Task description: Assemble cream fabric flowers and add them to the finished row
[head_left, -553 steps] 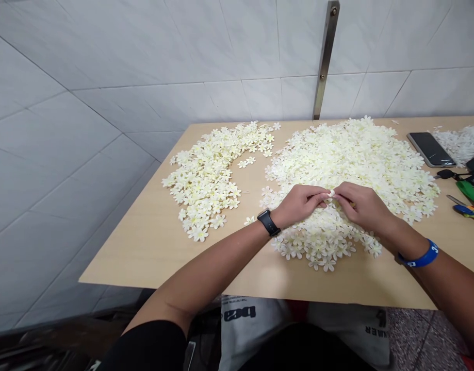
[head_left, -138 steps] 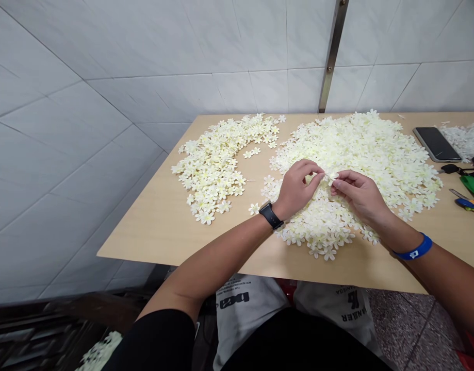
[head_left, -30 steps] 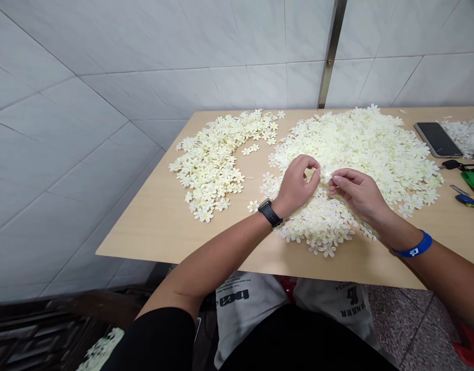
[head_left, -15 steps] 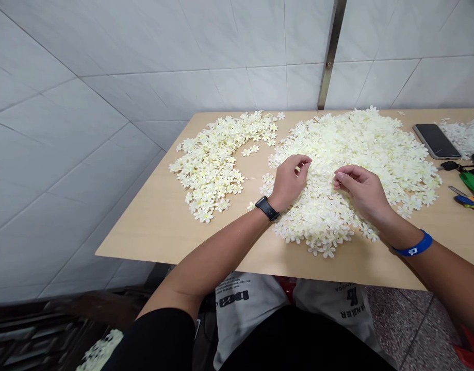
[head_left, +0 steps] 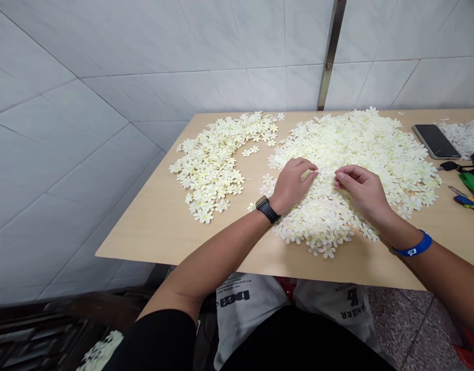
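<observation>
A: Where are your hands just now?

B: Both lie at the middle of the frame on the big heap of flower petals [head_left: 356, 154]. Your left hand [head_left: 293, 183] rests there with fingers curled narrow, its tips down among the blooms; whether it pinches one, I cannot tell. Your right hand [head_left: 362, 190] is loosely curled beside it, close but apart, and seems to hold nothing.

A: How far along does it look?

B: I'd judge early to midway. The smaller pile [head_left: 217, 159], left of centre on the table [head_left: 159, 226], is thin and spread out, while the heap under your hands is far larger
</observation>
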A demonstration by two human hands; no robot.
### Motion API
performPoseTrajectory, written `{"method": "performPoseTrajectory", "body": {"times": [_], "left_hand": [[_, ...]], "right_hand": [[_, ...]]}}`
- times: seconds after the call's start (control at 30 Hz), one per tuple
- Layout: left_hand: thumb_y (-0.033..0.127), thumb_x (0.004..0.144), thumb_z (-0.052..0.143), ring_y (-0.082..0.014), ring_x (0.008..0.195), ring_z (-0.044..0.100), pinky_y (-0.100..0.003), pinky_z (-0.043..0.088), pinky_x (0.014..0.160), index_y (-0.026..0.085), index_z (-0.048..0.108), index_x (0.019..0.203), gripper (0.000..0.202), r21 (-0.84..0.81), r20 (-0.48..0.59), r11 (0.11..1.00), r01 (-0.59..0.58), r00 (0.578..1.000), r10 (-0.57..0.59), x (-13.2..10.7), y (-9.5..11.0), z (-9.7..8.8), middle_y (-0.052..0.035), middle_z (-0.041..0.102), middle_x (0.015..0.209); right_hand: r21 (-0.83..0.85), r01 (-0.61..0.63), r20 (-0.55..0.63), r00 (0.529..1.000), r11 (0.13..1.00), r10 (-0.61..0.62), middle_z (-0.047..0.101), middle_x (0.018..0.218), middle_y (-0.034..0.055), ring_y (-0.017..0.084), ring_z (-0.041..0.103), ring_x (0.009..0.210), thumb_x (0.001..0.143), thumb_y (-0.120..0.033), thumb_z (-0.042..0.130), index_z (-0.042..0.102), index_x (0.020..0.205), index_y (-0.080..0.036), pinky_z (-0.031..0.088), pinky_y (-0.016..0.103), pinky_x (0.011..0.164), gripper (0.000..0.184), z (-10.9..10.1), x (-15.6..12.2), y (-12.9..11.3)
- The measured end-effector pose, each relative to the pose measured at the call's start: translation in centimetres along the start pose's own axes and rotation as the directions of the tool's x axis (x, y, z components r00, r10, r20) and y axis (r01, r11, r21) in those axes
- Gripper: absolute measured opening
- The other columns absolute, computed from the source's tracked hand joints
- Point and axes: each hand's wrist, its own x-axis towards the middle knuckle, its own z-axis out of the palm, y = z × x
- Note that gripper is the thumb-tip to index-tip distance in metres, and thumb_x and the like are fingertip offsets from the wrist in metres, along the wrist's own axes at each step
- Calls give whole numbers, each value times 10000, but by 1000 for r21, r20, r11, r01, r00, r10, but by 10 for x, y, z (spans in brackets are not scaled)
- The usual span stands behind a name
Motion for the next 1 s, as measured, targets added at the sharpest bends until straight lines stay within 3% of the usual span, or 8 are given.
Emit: {"method": "performPoseTrajectory", "body": {"times": [0.13, 0.23, 0.4, 0.53, 0.67, 0.83, 0.93, 1.0], "left_hand": [[254, 977, 624, -188, 979, 652, -331, 509, 907, 189, 693, 947, 99, -35, -8, 999, 7, 1000, -8, 0, 0, 0, -49, 729, 1000], [243, 989, 594, -167, 908, 660, -304, 518, 845, 183, 689, 954, 117, -71, -1, 997, 34, 999, -34, -1, 0, 0, -46, 741, 981], [245, 982, 592, -148, 849, 667, -269, 522, 765, 174, 691, 955, 125, -136, 11, 989, 60, 998, -59, -2, 1, 3, -49, 750, 963], [264, 983, 598, -136, 851, 675, -255, 542, 773, 175, 692, 957, 132, -216, -5, 976, 38, 999, -40, -5, 8, 5, -42, 750, 952], [259, 993, 584, -132, 858, 683, -244, 553, 767, 178, 688, 973, 134, -263, 10, 964, 20, 1000, -18, -7, 16, 5, -42, 753, 958], [249, 1018, 538, -171, 995, 688, -298, 567, 835, 204, 655, 1152, 184, -152, -112, 987, 60, 991, -78, -3, 11, -1, -69, 744, 1112], [246, 1002, 580, -216, 1162, 627, -394, 517, 1018, 218, 693, 1090, 145, 18, -168, 999, -51, 984, 53, -2, 10, -4, -76, 713, 1206], [274, 996, 607, -215, 1136, 622, -403, 503, 1031, 207, 716, 1009, 129, 68, -170, 986, -150, 973, 159, -4, 13, -3, -77, 720, 1144]], "right_hand": [[-31, 13, -3, 1000, 999, -13, 693, 751, 9, 139, 657, 690, 811, -324, 772, 729, 857, -207, 581, 307, 723, 133, 1, 0, -2], [-182, 71, -3, 997, 981, -73, 692, 771, 22, 156, 649, 697, 835, -322, 738, 723, 870, -203, 558, 319, 698, 126, 2, -2, -4], [-510, 302, 97, 951, 806, -295, 710, 874, 54, 192, 644, 777, 848, -320, 730, 726, 921, -204, 523, 349, 727, 137, 4, -7, -3], [-596, 341, 122, 933, 727, -337, 676, 802, 37, 176, 588, 687, 842, -327, 740, 723, 927, -199, 480, 340, 665, 155, 6, -8, 0], [-551, 314, 127, 947, 773, -294, 710, 827, 46, 185, 610, 714, 873, -309, 682, 722, 877, -208, 474, 338, 668, 109, 7, -8, -1], [-448, 213, 28, 974, 868, -225, 724, 846, 51, 185, 625, 739, 855, -313, 677, 720, 848, -202, 485, 326, 676, 120, 6, -9, -6], [-392, 139, -29, 986, 909, -163, 696, 799, 41, 164, 588, 682, 836, -325, 689, 710, 832, -196, 467, 302, 614, 131, 7, -9, -9], [-345, 120, -47, 988, 931, -145, 674, 767, 30, 151, 574, 656, 829, -333, 704, 703, 828, -194, 467, 290, 594, 139, 9, -10, -10]]}}
